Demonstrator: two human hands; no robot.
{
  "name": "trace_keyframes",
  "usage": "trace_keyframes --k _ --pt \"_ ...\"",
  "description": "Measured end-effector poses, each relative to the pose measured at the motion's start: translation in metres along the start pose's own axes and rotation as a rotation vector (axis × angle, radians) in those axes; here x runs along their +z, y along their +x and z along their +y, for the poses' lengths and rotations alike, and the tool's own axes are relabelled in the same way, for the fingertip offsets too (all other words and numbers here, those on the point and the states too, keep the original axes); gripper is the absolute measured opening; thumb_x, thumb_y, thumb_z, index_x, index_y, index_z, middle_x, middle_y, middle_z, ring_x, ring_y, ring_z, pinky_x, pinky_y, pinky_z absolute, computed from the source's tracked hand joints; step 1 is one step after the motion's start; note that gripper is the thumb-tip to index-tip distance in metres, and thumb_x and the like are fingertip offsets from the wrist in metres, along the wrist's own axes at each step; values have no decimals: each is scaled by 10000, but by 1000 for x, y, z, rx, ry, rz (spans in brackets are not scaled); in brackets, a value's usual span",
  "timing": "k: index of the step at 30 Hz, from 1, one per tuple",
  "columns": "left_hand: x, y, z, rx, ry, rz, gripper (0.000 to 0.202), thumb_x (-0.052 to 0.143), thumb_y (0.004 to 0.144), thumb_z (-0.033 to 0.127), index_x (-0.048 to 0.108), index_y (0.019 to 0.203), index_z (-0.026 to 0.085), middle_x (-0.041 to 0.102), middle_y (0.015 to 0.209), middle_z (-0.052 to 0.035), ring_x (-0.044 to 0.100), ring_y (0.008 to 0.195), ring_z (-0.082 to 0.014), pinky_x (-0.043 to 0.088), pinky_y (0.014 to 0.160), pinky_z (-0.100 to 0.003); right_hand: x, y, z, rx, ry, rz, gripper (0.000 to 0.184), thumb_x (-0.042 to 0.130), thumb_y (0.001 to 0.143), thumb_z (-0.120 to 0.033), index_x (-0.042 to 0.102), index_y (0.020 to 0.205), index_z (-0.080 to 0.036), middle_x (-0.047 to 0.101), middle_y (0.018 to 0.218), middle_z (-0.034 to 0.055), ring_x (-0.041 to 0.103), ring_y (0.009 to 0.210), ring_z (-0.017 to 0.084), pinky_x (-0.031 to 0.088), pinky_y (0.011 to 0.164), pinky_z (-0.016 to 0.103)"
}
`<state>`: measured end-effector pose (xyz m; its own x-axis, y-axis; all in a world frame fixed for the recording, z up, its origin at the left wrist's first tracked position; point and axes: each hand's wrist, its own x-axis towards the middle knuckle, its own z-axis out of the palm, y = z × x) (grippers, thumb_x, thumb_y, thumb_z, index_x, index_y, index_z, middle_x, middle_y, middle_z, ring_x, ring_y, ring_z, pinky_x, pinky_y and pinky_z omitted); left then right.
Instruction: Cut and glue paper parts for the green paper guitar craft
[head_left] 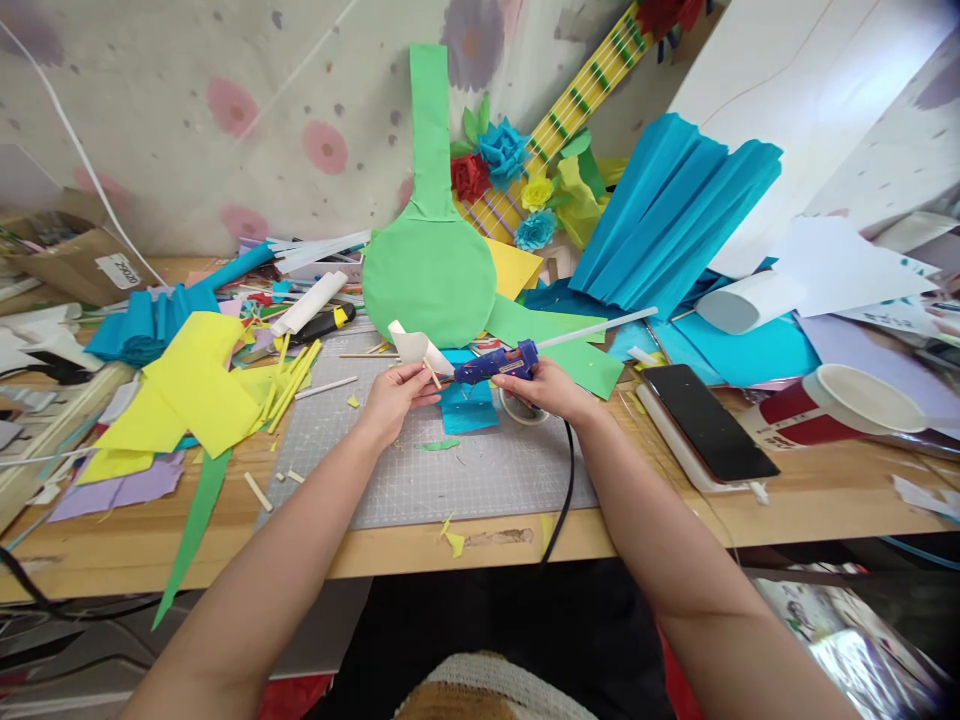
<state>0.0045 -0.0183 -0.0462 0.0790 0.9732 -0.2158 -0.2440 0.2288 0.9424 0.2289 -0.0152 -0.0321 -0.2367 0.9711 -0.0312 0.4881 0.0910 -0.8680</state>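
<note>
My right hand [546, 388] is closed round a blue hot glue gun [496, 366], its nozzle pointing left and a white glue stick [596, 328] jutting out behind. My left hand [396, 398] pinches a small wooden stick with a white paper petal [411, 346] on its top, right at the gun's nozzle. Both hands hover over a grey cutting mat [450, 470], above a blue paper scrap [466, 410]. The gun's black cord [564, 495] runs down over the table edge.
A green guitar-shaped paper cutout [429, 265] lies behind the hands. Yellow paper [195, 385] and sticks lie to the left, blue pleated paper [667, 215] at the back right. A phone [708, 422] and a red paper cup [825, 405] lie to the right.
</note>
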Motion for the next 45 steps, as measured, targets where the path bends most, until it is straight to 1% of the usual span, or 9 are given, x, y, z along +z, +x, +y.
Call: trace_keyframes --k 6,10,13,17,23,30,35,40,45 --pt "0 -1 -1 5 16 12 239 688 652 279 669 840 133 699 809 -75 656 664 -153 547 643 -288 0 -1 -3 17 -23 -17 415 607 627 -575 550 605 -164 514 484 -15 501 518 115 396 531 247" --pt "1 -3 1 2 31 -14 231 682 659 282 672 841 140 700 856 -81 665 730 -174 543 625 -268 0 -1 -2 2 -3 10 422 610 618 -581 545 608 -165 512 485 -17 505 526 120 397 536 252" --pt "2 -4 2 0 40 -48 222 678 666 280 671 845 148 699 865 -78 667 777 -189 540 617 -260 1 -1 -2 7 11 23 420 614 613 -580 549 627 -166 514 488 -18 505 523 121 402 533 254" --pt "1 -3 0 -9 39 -42 209 682 667 262 668 844 150 698 859 -70 669 766 -189 542 606 -261 1 -1 -3 -13 3 53 410 608 625 -573 589 688 -169 527 503 -10 521 556 136 418 549 263" --pt "1 -3 -2 -21 61 -100 252 684 668 298 663 866 142 696 902 -95 667 792 -189 537 591 -236 1 -1 -3 -22 9 65 395 596 652 -556 629 748 -175 561 553 4 556 648 163 435 604 275" --pt "2 -5 -2 -31 75 -121 234 686 668 296 663 839 138 695 908 -99 666 800 -195 539 596 -238 1 -2 -8 -46 21 79 412 573 673 -567 635 785 -176 561 559 11 546 639 161 422 574 269" --pt "3 -6 -2 -33 78 -134 262 703 645 318 671 839 146 694 909 -95 666 796 -196 540 593 -235 2 -2 -8 -57 57 97 413 569 673 -564 617 762 -164 554 545 3 530 598 143 413 564 262" --pt "3 -6 -1 -40 84 -139 279 711 625 332 680 836 152 695 910 -97 667 793 -201 537 576 -232 3 -2 -8 -58 61 101 399 573 666 -568 596 711 -172 557 561 6 528 607 147 410 563 267" --pt "2 -4 -2 -40 74 -142 272 705 637 322 679 849 153 693 927 -97 666 796 -198 540 569 -229 1 -3 -10 -59 47 84 428 567 658 -597 615 763 -185 573 590 15 544 647 167 418 569 280"
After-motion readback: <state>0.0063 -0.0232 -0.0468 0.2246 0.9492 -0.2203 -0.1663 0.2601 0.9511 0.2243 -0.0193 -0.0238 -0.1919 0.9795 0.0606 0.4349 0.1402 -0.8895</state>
